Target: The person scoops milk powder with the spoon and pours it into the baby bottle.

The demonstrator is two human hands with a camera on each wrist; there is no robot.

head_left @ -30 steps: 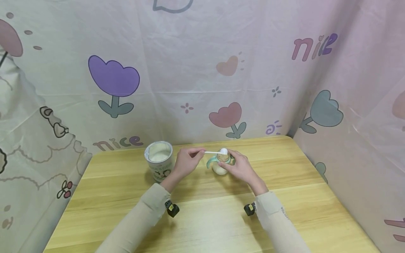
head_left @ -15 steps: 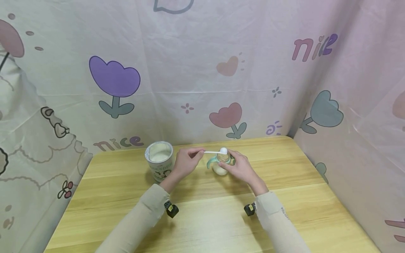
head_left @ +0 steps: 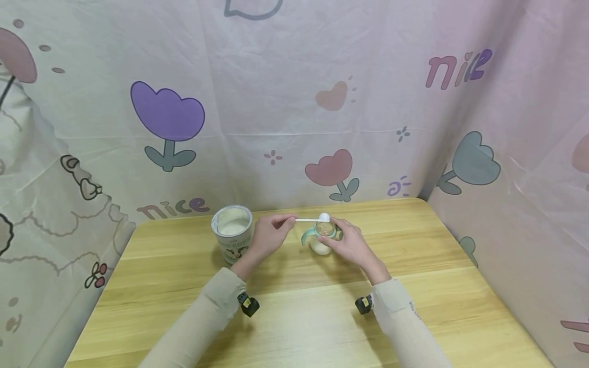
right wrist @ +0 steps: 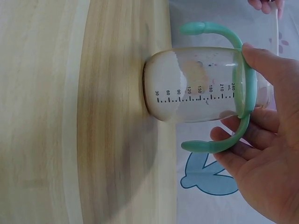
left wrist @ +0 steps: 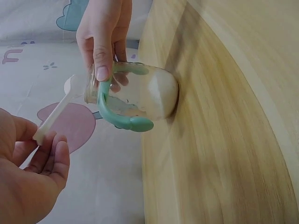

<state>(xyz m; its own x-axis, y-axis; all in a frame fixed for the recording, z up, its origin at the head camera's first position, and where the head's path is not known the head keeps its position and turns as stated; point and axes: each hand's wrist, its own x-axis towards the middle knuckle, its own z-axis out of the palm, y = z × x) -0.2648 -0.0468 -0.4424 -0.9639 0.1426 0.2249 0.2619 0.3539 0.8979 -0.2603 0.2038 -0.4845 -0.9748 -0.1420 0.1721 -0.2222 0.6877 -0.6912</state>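
My left hand (head_left: 269,236) pinches the end of a white milk powder scoop's handle between thumb and fingers. The scoop (left wrist: 59,109) reaches to the right, its round bowl right at the open mouth of a clear baby bottle (right wrist: 210,84). With my right hand (head_left: 352,244) I grip the bottle around its neck, at the green collar that carries two curved handles (left wrist: 124,120). The bottle stands upright on the table. White powder (right wrist: 161,84) lies sloped in its bottom, near the 60 to 90 marks. The scoop bowl's contents are hidden.
An open milk powder can (head_left: 230,249) stands behind my left forearm, pale powder showing inside. The wooden table (head_left: 294,327) ends at a printed cloth backdrop (head_left: 271,102) behind and at the sides. A small black camera (head_left: 248,305) is strapped to each wrist.
The scoop's bowl has risen slightly and shifted a little left at the bottle's mouth, along with my left hand. My right hand and the bottle stay nearly still.
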